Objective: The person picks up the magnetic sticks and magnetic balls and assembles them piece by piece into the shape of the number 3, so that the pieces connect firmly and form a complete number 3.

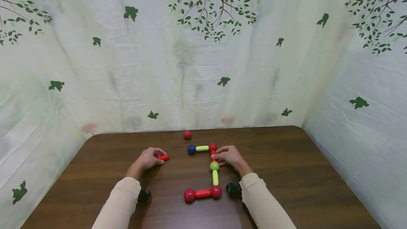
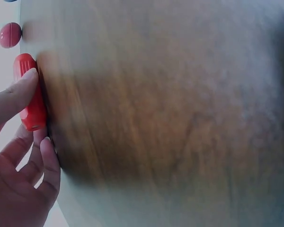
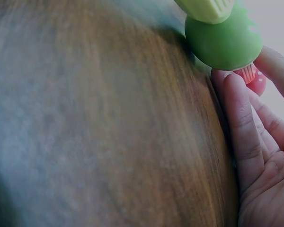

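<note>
My left hand [image 1: 150,158] pinches a loose red rod [image 1: 163,157] between thumb and fingers, left of a chain of balls and rods. In the left wrist view the thumb lies along this faceted rod [image 2: 34,111]. With its fingertips, my right hand [image 1: 231,155] grips another red rod [image 1: 213,152], which links a red ball [image 1: 212,146] to a green ball [image 1: 214,166]. From that red ball a yellow-green rod [image 1: 202,148] runs left to a blue ball [image 1: 192,149]. Below the green ball [image 3: 222,42], a second yellow-green rod [image 1: 215,177] joins a red corner ball [image 1: 216,192].
From the corner ball a red rod [image 1: 202,193] extends left to a red end ball [image 1: 189,195]. A separate red ball [image 1: 187,134] sits near the far edge of the brown wooden table [image 1: 286,186]. Behind it hangs a leaf-patterned curtain [image 1: 190,63].
</note>
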The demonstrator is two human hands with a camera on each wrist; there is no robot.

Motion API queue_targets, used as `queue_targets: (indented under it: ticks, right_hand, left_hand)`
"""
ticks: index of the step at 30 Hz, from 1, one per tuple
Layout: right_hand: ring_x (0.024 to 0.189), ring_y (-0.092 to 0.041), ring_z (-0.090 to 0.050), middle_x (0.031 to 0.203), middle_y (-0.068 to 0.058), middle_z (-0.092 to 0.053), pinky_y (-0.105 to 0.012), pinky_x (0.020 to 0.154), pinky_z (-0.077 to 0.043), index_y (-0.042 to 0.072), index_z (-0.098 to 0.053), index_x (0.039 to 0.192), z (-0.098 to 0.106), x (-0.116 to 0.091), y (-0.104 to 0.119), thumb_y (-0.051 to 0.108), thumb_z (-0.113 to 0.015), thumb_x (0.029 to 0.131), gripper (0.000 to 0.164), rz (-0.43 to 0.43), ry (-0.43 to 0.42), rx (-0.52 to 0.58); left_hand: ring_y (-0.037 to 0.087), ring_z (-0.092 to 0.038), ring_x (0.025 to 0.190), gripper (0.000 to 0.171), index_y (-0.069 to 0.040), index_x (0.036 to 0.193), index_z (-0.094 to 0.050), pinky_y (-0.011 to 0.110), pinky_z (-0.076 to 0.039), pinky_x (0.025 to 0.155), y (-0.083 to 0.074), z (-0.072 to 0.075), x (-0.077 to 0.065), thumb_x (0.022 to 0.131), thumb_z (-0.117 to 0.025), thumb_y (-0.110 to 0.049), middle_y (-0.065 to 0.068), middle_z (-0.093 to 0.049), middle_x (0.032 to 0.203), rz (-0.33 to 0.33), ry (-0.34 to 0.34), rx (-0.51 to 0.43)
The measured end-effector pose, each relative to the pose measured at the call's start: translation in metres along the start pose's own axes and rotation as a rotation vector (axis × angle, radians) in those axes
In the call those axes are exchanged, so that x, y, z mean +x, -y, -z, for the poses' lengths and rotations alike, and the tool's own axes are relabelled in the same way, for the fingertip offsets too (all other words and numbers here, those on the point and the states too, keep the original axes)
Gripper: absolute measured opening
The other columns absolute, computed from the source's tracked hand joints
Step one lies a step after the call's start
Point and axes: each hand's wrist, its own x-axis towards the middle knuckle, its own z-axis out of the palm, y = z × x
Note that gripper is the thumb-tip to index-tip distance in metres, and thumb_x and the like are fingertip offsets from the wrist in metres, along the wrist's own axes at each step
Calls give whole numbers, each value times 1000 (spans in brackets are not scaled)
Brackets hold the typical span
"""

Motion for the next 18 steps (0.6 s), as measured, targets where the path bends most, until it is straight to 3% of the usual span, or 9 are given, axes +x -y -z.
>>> queue_targets:
  ticks: [9, 18]
  right_hand:
    - [65, -16, -67, 84, -10, -72, -33, 62, -56, -3, -68, 100, 0, -1, 0, 17, -81, 78, 32, 4, 4, 3]
    - [65, -15, -67, 83, -10, -72, -32, 61, -56, -4, -68, 100, -1, -2, 1, 15, -80, 79, 31, 10, 1, 13]
  left_hand:
    - [21, -55, 84, 21, -7, 101, -71, 39, -46, 79, -5, -6, 1, 80, -76, -7, 5, -63, 90, -39, 15, 56]
    - [17, -55, 81, 19, -10, 98, -70, 36, -47, 77, -27, -11, -5, 80, -76, -9, 1, -64, 87, -106, 52, 108]
